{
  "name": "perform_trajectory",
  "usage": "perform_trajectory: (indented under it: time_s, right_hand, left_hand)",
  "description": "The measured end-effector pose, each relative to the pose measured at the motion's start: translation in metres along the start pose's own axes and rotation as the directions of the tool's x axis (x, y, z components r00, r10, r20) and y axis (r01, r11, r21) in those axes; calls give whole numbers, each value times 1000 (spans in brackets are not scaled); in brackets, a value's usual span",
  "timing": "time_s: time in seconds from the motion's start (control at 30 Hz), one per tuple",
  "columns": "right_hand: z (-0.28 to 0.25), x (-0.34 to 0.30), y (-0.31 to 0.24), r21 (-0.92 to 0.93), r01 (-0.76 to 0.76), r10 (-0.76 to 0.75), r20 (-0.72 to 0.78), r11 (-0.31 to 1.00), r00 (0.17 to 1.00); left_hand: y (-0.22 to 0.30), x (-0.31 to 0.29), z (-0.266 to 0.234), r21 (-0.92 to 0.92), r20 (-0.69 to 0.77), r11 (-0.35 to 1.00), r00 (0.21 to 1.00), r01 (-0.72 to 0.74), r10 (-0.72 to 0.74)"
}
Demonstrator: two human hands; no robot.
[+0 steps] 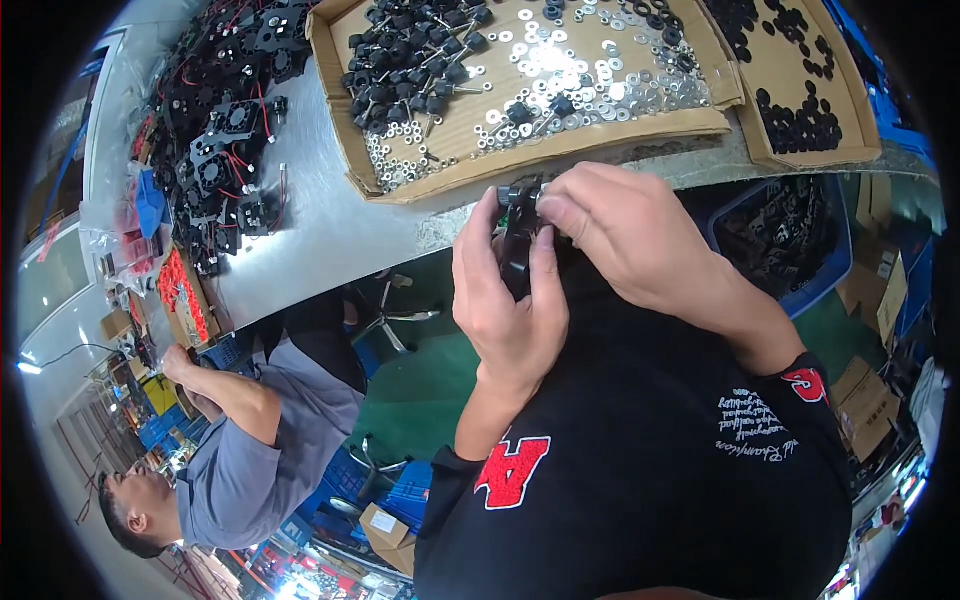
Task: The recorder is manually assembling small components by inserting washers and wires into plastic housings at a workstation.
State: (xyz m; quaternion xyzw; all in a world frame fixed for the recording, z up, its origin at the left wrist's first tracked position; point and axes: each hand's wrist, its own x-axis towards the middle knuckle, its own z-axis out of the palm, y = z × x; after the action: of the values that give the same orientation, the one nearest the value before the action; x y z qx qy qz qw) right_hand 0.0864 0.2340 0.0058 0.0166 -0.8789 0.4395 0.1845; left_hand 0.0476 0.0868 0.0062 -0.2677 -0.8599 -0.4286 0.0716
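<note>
A shiny metal bench [310,205], well loaded.
Two shallow cardboard trays rest side by side on it, the wider tray [545,148] left of the narrower tray [815,157]; farther left, across a bare stretch of metal, sprawls a heap of red-wired black fan assemblies [212,165]. Past that, a blue item [150,203] and a cardboard box [206,303] of red pieces [178,290] seem to sit on it too, though that end looks cramped from here.

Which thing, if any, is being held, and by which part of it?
A black, elongated, plastic-looking part; the left hand holds it by its sides. The right hand is at its upper end; grip unclear.
</note>
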Motion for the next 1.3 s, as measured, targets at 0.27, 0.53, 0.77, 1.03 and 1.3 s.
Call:
perform_trajectory:
  time_s: [0.27,0.53,0.77,1.03,1.3]
  right_hand:
    - [0,-4,-8,-38,-9,4,-131,999,991]
    - [0,-3,-8,-100,31,-47,-164,995,985]
    - [-4,0,-3,53,-66,71,-111,996,991]
    - [-1,2,0,162,-132,149,-92,978,985]
    - [7,3,-3,-193,-37,16,-113,980,993]
  left_hand:
    - [-7,-6,-1,-238,56,953,982,190,-182]
    - [-6,-7,-1,-217,45,966,990,139,-132]
    - [-6,-9,3,-273,38,944,982,187,-183]
    - [-9,-3,3,-205,38,970,991,130,-125]
    - [-11,4,7,-58,-54,997,998,-44,41]
